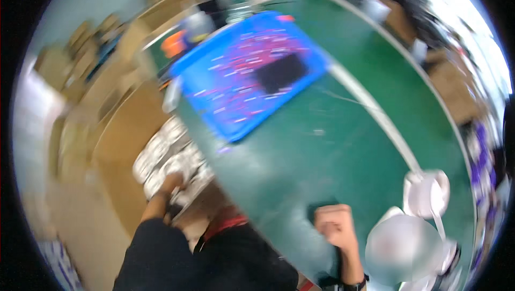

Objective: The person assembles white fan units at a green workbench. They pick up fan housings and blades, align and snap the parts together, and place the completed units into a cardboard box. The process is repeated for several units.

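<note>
The silvery packets (166, 157) beside the counter (332, 146): left hand (173, 182) reaches in, grip unclear through blur; right hand (335, 225) fisted, steadying.

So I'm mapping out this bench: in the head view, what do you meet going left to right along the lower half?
Left hand on the silvery packets → right hand, closed in a fist on the green table → white tape roll.
</note>
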A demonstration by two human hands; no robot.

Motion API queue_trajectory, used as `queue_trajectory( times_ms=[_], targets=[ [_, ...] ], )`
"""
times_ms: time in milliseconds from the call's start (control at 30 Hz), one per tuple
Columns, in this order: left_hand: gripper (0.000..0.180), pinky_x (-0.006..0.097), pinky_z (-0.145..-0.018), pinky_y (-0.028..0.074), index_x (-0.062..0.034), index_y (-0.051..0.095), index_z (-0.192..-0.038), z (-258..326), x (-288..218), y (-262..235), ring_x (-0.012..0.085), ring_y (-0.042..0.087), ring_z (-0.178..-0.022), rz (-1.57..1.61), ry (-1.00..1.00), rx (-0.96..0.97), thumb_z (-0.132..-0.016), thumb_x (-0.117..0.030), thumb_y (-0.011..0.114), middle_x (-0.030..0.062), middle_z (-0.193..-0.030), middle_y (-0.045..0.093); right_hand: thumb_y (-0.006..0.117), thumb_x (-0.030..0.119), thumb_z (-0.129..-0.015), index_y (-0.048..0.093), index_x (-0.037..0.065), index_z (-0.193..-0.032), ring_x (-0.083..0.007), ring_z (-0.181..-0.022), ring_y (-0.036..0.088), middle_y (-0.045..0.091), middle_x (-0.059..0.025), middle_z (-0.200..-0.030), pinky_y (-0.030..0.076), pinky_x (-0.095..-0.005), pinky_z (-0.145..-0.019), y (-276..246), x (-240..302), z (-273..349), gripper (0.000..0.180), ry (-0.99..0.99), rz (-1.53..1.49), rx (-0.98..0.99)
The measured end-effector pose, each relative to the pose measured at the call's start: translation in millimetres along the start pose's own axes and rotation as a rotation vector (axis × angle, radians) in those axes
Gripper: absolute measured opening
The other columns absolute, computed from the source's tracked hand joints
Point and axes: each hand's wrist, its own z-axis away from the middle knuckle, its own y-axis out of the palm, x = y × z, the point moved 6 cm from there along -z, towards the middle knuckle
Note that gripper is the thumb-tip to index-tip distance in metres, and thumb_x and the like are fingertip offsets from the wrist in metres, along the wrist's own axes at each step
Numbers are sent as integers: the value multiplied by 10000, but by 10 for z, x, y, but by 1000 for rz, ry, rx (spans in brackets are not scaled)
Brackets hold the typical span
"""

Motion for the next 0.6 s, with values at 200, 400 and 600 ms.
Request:
queue_trajectory(
  times_ms=[200, 400, 600],
  targets=[
    [423, 366, -797, 517, -27, 643, -1005, 24, -292, -580, 295, 659, -903, 309, -54, -32, -755, -367, 646, 191, -965, 672, 523, 37, -601, 502, 14, -594, -281, -463, 441, 429, -139, -509, 362, -381, -481, 21, -79, -86, 32, -110, -60, 40],
    [431, 364, -806, 515, -17, 628, -1033, 140, -1399, -1678, 290, 656, -917, 398, 27, -71, -771, -359, 639, 190, -983, 668, 500, 0, -597, 542, 17, -559, -274, -468, 489, 521, -119, -515, 367, -378, -477, -4, -40, 83, 59, -81, -23, -76],
    [439, 362, -816, 513, -8, 614, -1060, 780, -1993, -2345, 285, 653, -931, 548, 119, -29, -786, -351, 632, 190, -1000, 664, 492, -5, -596, 575, 22, -570, -279, -498, 527, 553, -119, -534, 390, -393, -490, 17, 22, 43, 91, -74, -3, -71]
  ],
)
